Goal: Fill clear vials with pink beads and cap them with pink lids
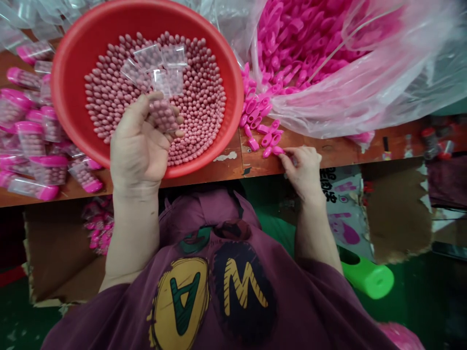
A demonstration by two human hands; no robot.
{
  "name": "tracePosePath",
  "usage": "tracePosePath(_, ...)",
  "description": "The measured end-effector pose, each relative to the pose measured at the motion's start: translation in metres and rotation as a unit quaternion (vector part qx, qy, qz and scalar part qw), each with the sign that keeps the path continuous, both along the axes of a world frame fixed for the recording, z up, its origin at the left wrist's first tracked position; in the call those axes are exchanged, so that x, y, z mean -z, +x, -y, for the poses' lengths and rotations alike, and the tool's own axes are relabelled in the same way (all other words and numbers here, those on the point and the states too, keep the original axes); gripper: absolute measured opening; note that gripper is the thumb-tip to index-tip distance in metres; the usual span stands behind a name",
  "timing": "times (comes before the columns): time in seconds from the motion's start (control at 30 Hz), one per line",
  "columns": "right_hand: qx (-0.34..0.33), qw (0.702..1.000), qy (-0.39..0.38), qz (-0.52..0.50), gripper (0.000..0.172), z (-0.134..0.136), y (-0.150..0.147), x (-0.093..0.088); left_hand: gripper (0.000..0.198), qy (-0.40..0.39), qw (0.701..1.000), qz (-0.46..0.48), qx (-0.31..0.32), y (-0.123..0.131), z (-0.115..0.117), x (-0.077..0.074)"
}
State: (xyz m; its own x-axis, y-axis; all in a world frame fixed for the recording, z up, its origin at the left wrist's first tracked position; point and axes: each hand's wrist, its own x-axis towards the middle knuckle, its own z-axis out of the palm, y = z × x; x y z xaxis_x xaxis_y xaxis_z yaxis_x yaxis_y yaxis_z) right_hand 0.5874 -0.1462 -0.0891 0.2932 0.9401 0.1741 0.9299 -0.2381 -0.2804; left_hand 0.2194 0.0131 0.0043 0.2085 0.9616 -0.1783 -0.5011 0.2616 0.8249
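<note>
My left hand (144, 141) is closed around a small clear plastic container (163, 115) filled with pink beads, held over a red basin (215, 34). Loose pink beads (204, 97) cover the basin's bottom, and several clear containers (160, 61) lie on top of them. At the table's front edge, my right hand (304, 167) pinches a bright pink plastic cap (278, 150) between thumb and fingers. More pink caps (257, 109) are scattered just beyond it, beside the basin.
A clear plastic bag (328, 107) heaped with pink caps lies open at the back right. Filled containers with pink caps (31, 141) are piled left of the basin. Cardboard boxes (396, 209) stand below the wooden table (229, 165), near a green plastic object (375, 282).
</note>
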Motion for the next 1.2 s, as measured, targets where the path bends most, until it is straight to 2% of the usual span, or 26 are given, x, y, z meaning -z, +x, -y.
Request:
tracePosePath(0.17, 0.009, 0.999, -0.039, -0.005, 0.039, -0.001, 0.01, -0.003, 0.017, -0.004, 1.0, -0.025, -0.001, 0.001, 0.0, -0.002)
tracePosePath(0.37, 0.02, 0.999, 0.029, 0.002, 0.038, -0.003, 0.002, 0.004, 0.01, -0.02, 0.999, -0.032, -0.025, 0.008, -0.001, -0.004)
tracePosePath(0.5, 0.021, 0.988, 0.133, -0.077, 0.032, -0.018, 0.004, 0.002, 0.022, -0.044, 0.999, 0.013, 0.006, 0.013, 0.002, -0.01)
tracePosePath(0.53, 0.057, 0.973, 0.192, -0.117, 0.028, -0.028, 0.002, -0.002, 0.023, -0.049, 0.998, 0.027, 0.02, 0.014, 0.002, -0.011)
tracePosePath(0.6, 0.074, 0.943, 0.268, -0.181, 0.027, -0.053, -0.01, -0.017, 0.025, -0.057, 0.996, 0.047, 0.049, 0.014, 0.0, -0.011)
tracePosePath(0.67, 0.069, 0.886, 0.334, -0.314, 0.028, -0.082, -0.039, -0.039, 0.029, -0.06, 0.994, 0.058, 0.071, 0.011, -0.002, -0.01)
tracePosePath(0.77, -0.045, 0.853, 0.317, -0.413, 0.034, -0.122, -0.099, -0.076, 0.034, -0.049, 0.993, 0.059, 0.085, 0.008, 0.0, -0.007)
tracePosePath(0.87, -0.206, 0.884, 0.241, -0.343, 0.032, -0.151, -0.148, -0.099, 0.033, -0.019, 0.995, 0.055, 0.087, 0.008, 0.002, -0.003)
tracePosePath(0.93, -0.279, 0.893, 0.211, -0.284, 0.033, -0.159, -0.165, -0.106, 0.032, -0.004, 0.996, 0.056, 0.072, 0.009, 0.002, 0.0)
tracePosePath(1.07, -0.347, 0.893, 0.158, -0.24, 0.041, -0.156, -0.174, -0.11, 0.03, -0.003, 0.997, 0.059, 0.055, 0.011, 0.0, 0.003)
tracePosePath(1.2, -0.351, 0.892, 0.148, -0.242, 0.04, -0.151, -0.176, -0.112, 0.026, -0.008, 0.996, 0.063, 0.062, 0.011, 0.001, 0.002)
